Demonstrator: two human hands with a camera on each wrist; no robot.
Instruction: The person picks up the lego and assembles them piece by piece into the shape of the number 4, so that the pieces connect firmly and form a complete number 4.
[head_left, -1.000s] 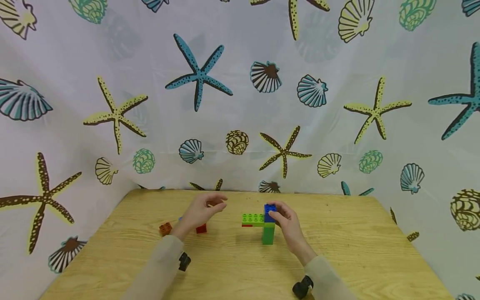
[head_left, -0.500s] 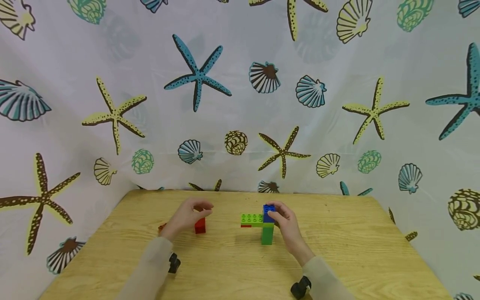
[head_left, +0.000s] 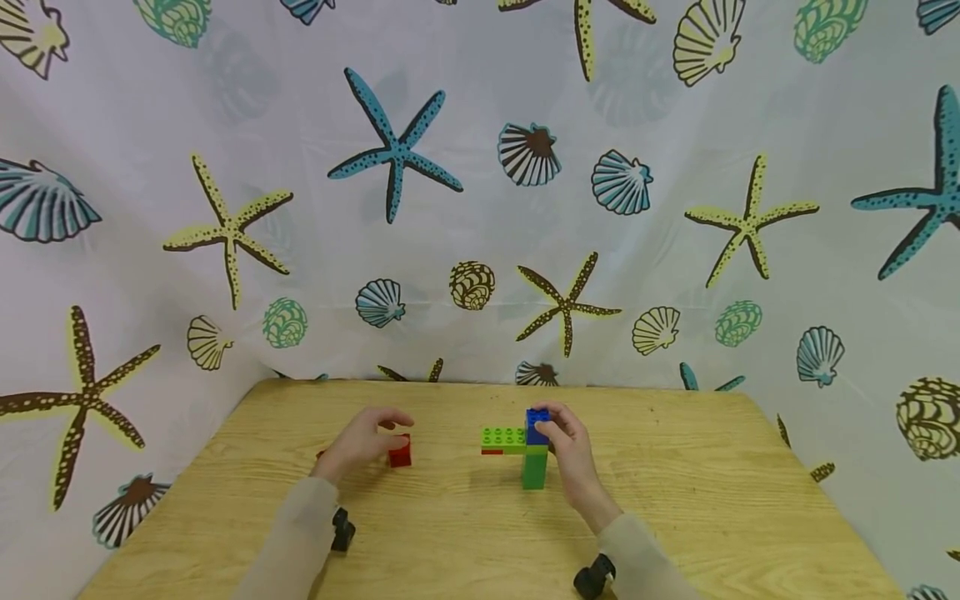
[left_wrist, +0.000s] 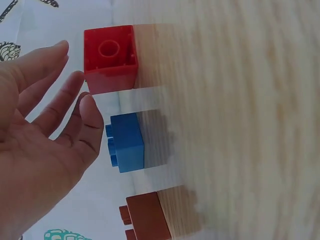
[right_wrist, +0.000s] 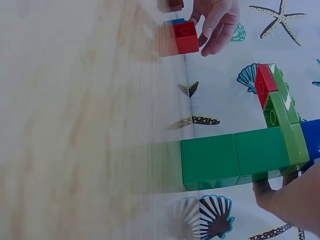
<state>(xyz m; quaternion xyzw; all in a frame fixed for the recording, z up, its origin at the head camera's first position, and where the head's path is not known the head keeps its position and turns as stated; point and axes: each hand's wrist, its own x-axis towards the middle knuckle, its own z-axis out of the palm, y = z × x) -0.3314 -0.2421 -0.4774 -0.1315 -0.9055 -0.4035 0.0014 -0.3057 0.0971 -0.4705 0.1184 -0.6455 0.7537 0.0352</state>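
Note:
My left hand [head_left: 366, 442] hovers over a red toy building brick [head_left: 400, 456] with its fingers loosely bent and apart. In the left wrist view the fingertips are right beside that red brick, whose hollow underside with a round tube faces the camera. My right hand [head_left: 573, 450] pinches the blue brick [head_left: 537, 426] on top of a tower. Below it a long light green brick [head_left: 503, 437] juts out to the left, with a small red brick [right_wrist: 265, 85] under its free end. Two dark green bricks [right_wrist: 209, 162] form the tower's upright base.
A loose blue brick [left_wrist: 129, 145] and a reddish-brown brick [left_wrist: 148, 217] stand in a row with the red one on the wooden table [head_left: 465, 533], mostly hidden by my left hand in the head view. A cloth with shells and starfish [head_left: 480, 208] hangs behind the table.
My left hand has moved left and slightly down, from beyond the red brick to right over it. The right hand stays on the tower's top blue brick.

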